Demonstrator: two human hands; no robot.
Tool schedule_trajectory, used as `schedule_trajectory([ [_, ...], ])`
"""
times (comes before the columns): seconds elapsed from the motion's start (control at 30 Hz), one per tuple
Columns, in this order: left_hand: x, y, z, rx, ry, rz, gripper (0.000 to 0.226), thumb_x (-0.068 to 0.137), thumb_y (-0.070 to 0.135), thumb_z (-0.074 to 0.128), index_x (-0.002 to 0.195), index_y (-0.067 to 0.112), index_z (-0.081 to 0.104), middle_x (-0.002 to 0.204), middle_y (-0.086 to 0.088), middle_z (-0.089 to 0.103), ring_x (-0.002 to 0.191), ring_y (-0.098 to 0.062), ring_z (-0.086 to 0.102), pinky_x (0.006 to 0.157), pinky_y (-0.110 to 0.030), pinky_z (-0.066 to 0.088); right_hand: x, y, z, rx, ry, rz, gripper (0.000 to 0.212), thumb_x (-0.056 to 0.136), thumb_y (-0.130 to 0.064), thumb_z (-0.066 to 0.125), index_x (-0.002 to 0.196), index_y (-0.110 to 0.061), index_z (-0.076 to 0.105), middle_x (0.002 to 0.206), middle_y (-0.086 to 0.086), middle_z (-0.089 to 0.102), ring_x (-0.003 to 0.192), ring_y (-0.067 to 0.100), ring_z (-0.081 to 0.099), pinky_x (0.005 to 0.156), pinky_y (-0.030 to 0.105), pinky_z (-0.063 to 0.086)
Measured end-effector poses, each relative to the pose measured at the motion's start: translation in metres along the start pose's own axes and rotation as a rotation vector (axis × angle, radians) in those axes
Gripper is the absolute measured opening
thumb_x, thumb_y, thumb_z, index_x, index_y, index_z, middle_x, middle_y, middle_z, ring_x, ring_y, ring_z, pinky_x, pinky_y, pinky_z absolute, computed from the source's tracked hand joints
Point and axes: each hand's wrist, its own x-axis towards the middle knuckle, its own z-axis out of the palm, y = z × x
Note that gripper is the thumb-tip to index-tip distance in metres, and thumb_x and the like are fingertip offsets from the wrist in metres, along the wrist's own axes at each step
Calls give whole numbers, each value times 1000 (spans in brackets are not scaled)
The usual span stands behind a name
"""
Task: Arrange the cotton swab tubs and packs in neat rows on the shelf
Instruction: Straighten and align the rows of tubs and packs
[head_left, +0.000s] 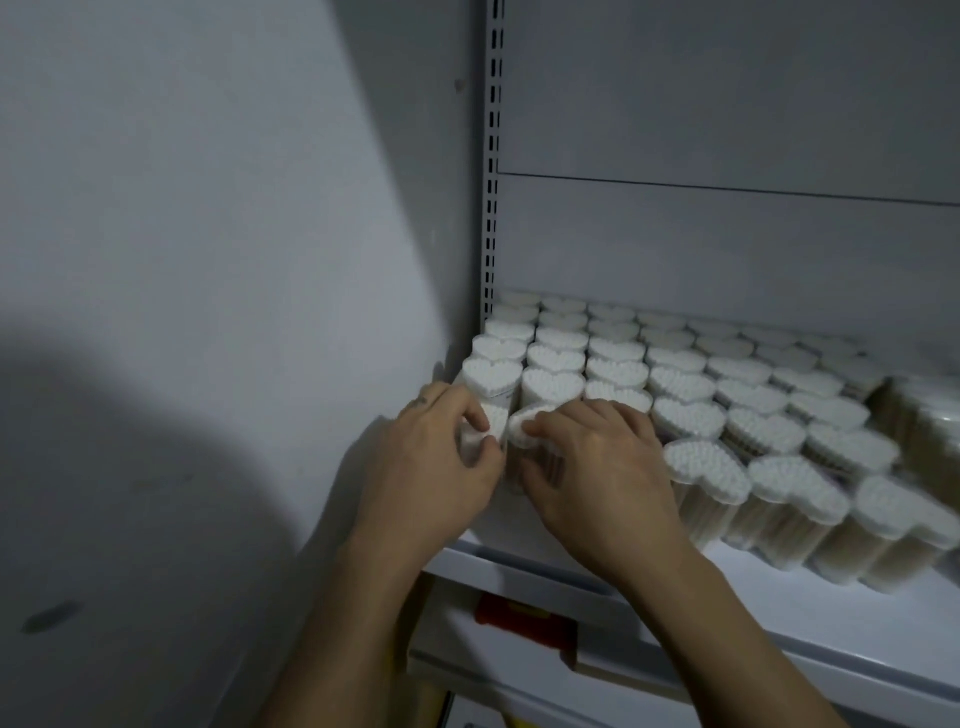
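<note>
Heart-shaped clear tubs (687, 419) of white swabs, upright in rows on shelf (769, 590)

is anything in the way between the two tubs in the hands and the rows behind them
Nothing visible does. The left hand grips the left tub and the right hand the right tub, both right in front of the rows, with no other object between.

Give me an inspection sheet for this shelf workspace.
Surface: white shelf, bare strip along the front.
Job's things: clear heart-shaped plastic tubs of cotton swabs, upright in rows; blurred packs at far right.
Clutter: red object on the lower level.
Hands: left hand grips front-left tub; right hand grips neighbouring tub.
Cables: nothing seen.
Surroundings: grey wall to the left, slotted grey upright.
</note>
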Motion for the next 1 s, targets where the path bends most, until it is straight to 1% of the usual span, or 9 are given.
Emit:
schedule_trajectory([
  [0.1,-5,-11,-8,-53,-70,24,15,86,28,64,99,36,63,110,28,51,95,9,47,81,-3,38,-3,1,0,3,7,-3,20,79,-35,57,90,-25,70,90,-9,66,90,16,59,93,38,41],
  [0.17,-8,-20,-12,-53,-61,21,16,78,47,64,94,45,66,115,29,55,107,5,50,94,-25,46,-4,2,2,4,17,-20,19,79,-32,59,93,-24,70,94,-7,65,93,18,58,96,41,40],
  [0.23,-13,-23,-15,-63,-69,-45,22,69,60,69,87,50,60,112,25,58,107,-1,51,90,-37,49,-4,4,2,-2,29,-30,22,79,-32,61,98,-25,70,102,-6,65,100,20,56,103,44,34],
  [0.33,-15,-23,-17,-99,-60,-99,29,73,42,80,85,45,54,109,25,61,98,-5,57,84,-39,54,-1,1,-4,1,41,-44,36,76,-30,68,112,-25,67,118,-2,62,113,23,53,109,52,27],
  [0.43,-14,-24,-19,-155,-105,-119,24,83,28,74,82,41,54,116,29,60,94,-6,62,83,-38,58,5,-10,-10,-22,-25,-122,45,77,-31,72,121,-27,63,127,-3,59,123,21,49,113,56,18],
  [0.67,-15,-30,-27,-246,-189,-54,27,85,19,72,81,41,56,122,29,57,115,-6,56,99,-43,50,11,-25,-12,-39,-182,-209,38,89,-39,59,127,-33,58,134,-12,55,136,15,34,114,54,-8],
  [0.73,-18,-31,-26,-251,-152,-30,28,82,21,76,86,42,57,120,31,52,113,-5,56,99,-38,51,10,-25,-10,-58,-165,-209,34,88,-41,61,121,-33,62,124,-13,61,130,15,40,115,53,-6],
  [0.87,-23,-30,-23,-143,-57,-33,26,83,38,73,101,45,56,122,27,47,112,-8,51,94,-41,51,3,-24,-3,-75,-100,-176,28,77,-35,73,104,-29,71,105,-9,70,110,22,56,112,62,16],
  [1.0,-25,-21,-19,-62,-27,57,20,87,33,67,105,36,60,114,19,49,104,-3,46,86,-27,48,-5,-23,-1,-62,-96,-158,37,78,-29,69,116,-28,67,115,-6,66,117,24,54,112,63,15],
])
